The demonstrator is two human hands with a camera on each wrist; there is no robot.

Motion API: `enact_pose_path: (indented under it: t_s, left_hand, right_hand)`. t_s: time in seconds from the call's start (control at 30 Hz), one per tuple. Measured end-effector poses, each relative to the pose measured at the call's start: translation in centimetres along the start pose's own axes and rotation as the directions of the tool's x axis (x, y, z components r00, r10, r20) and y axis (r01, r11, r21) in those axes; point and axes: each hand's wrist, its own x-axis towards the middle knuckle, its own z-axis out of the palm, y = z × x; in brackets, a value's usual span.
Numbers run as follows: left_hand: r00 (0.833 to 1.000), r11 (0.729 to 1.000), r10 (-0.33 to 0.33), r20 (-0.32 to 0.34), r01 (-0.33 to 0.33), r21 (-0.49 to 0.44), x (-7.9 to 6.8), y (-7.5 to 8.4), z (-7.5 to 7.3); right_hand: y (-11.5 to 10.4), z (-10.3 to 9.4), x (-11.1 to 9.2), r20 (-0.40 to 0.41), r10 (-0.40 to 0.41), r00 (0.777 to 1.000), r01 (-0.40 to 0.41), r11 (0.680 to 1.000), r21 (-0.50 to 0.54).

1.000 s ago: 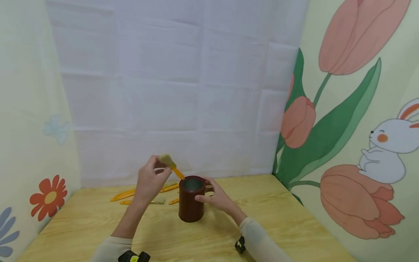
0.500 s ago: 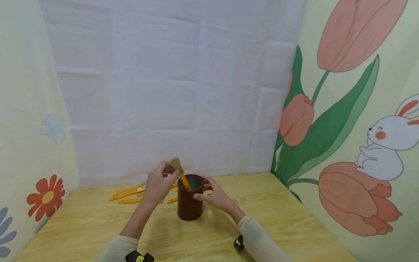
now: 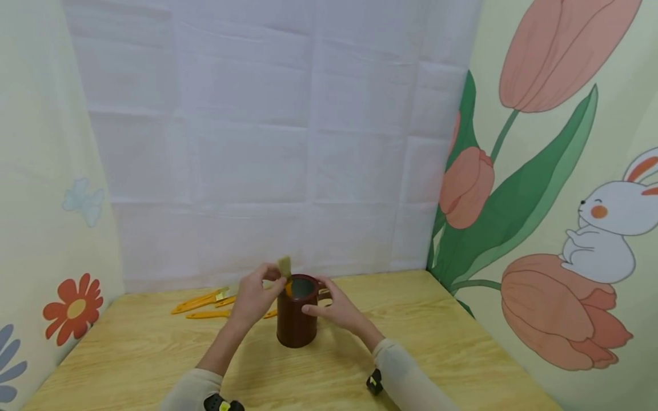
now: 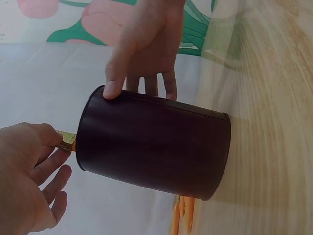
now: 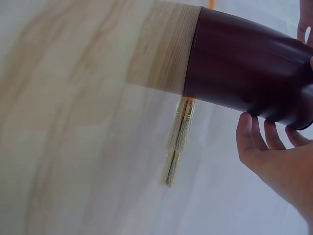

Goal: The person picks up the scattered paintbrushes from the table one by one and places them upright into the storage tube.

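My left hand (image 3: pixel 257 295) pinches a paintbrush (image 3: pixel 285 267) with an orange handle, pale bristles up, at the left of the rim of a dark red cylindrical cup (image 3: pixel 296 321). The handle runs down inside the cup; its lower end is hidden. In the left wrist view, thumb and fingers grip the brush at its gold ferrule (image 4: pixel 67 141), just outside the cup's mouth. My right hand (image 3: pixel 339 308) holds the cup from the right, thumb on the near side near the rim and fingers on the far side. The cup stands upright on the table.
Several orange-handled paintbrushes (image 3: pixel 208 314) lie on the wood-grain table (image 3: pixel 411 342), left of and behind the cup. The right wrist view shows pale bristle ends (image 5: pixel 182 129) past the cup's base. A white cloth (image 3: pixel 247 160) hangs behind the table, with printed cloths at both sides.
My left hand has moved right and down, bringing the brush from a slant over the rim to nearly upright with its handle inside the cup. The right hand has stayed on the cup.
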Motion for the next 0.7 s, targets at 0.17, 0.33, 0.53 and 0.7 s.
enact_pose_path:
  t_s: [0.17, 0.33, 0.53, 0.7]
  left_hand:
    - [0.999, 0.999, 0.035, -0.019, -0.034, 0.031, -0.1, -0.8, 0.5]
    - [1.000, 0.998, 0.029, -0.002, -0.028, 0.047, -0.3, -1.3, 0.7]
    - [1.000, 0.999, -0.003, 0.006, 0.003, 0.050, -0.4, -1.5, 0.6]
    - [0.999, 0.997, 0.036, 0.006, -0.036, 0.062, -0.4, -1.5, 0.8]
  right_hand:
    - [-0.1, 0.1, 0.0, 0.010, -0.001, 1.000, 0.001, 1.000, -0.012]
    - [-0.2, 0.3, -0.1, 0.006, -0.034, 0.999, 0.034, 0.999, -0.033]
    - [-0.5, 0.5, 0.0, 0.029, -0.056, 0.998, 0.056, 0.998, -0.018]
    - [-0.6, 0.3, -0.1, 0.029, -0.026, 0.999, 0.027, 0.999, -0.017]
